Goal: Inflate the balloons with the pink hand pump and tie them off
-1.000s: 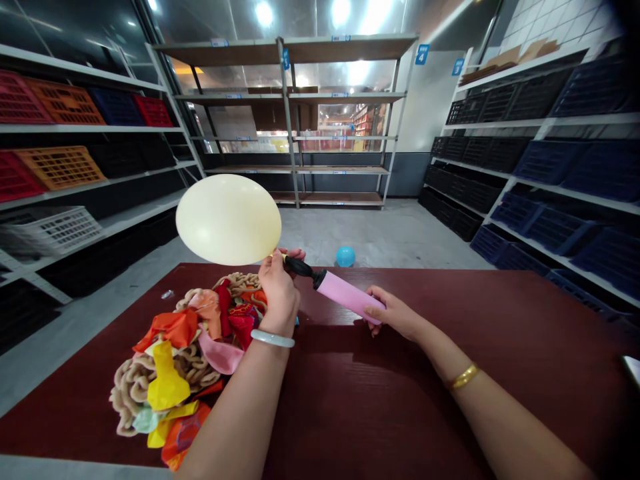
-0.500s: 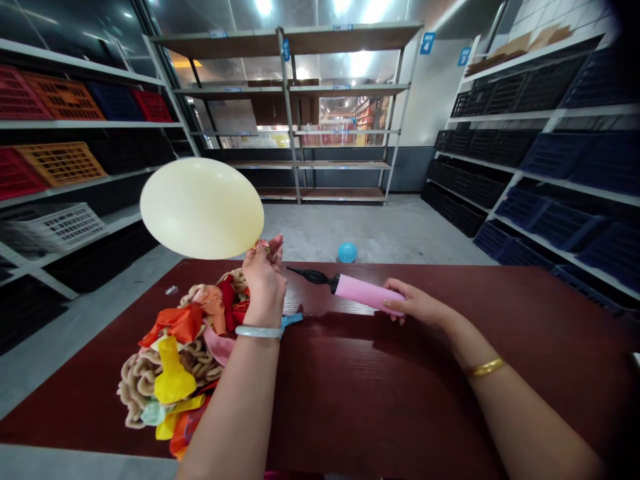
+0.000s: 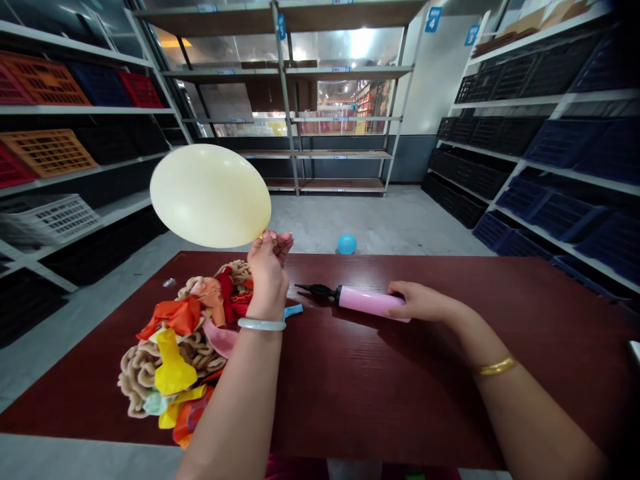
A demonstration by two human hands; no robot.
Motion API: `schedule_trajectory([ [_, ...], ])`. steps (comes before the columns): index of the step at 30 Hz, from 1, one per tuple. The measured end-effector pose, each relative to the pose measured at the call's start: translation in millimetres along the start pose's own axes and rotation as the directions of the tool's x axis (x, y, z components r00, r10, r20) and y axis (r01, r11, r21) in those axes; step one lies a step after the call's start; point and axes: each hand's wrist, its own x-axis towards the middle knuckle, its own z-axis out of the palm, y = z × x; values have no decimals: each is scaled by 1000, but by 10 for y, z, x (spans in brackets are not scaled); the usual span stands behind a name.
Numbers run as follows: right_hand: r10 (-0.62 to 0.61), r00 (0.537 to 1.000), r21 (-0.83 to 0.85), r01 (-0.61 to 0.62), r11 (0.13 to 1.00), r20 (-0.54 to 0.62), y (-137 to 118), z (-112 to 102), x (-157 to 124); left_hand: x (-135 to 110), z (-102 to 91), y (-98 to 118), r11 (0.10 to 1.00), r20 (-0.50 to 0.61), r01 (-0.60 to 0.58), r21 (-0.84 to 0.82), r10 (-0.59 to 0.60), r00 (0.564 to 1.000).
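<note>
Grey metal shelving rack [image 3: 287, 100]: seen at the back of the room; its top is cut off by the view.
White side shelves [image 3: 87, 111]: cut off at left and right, loaded with slotted plastic crates [image 3: 50, 150]; the black ones can barely be made out in the shade.
Dark-red wood-grained counter [image 3: 350, 387]: its far edge is partly covered by the left arm, and its right end is lost in shadow; most room for moving is left on its middle and right, up to the near edge.
Tan rope-like heap [image 3: 140, 367]: strewn with limp balloons [image 3: 175, 370] in yellow, orange, red and pink; the counter's left is taken up by it, and part is covered by the left forearm.
Pale-yellow oval inflated balloon [image 3: 210, 195]: held up above the heap; its neck is mostly hidden by fingertips.
Pink cylindrical pump with black nozzle [image 3: 367, 301]: laid low at the counter's middle, nozzle pointed left, apart from the balloon; full contact with the wood cannot be told.
Left hand [image 3: 270, 263]: the balloon's neck is pinched; a white bangle [image 3: 263, 325] is worn.
Right hand [image 3: 425, 301]: curled around the pump's rear end, which is hidden; firmness cannot be told.
Round blue balloon [image 3: 347, 244]: seen beyond the far edge.
Light-blue limp strip [image 3: 293, 311]: partly hidden behind the left wrist.
</note>
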Motion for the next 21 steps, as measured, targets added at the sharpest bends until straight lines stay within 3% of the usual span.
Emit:
schedule_trajectory([
  [8,-28,999,-148,32,988,30,-211,70,-45,-280,163,-215,977,154,175,122,-193,969],
  [14,-49,998,-124,53,991,37,-313,112,-56,-352,175,-287,969,247,193,157,-227,942],
  [21,-95,993,-140,85,987,-73,-411,73,27,-338,171,-302,961,223,218,171,-253,941],
])
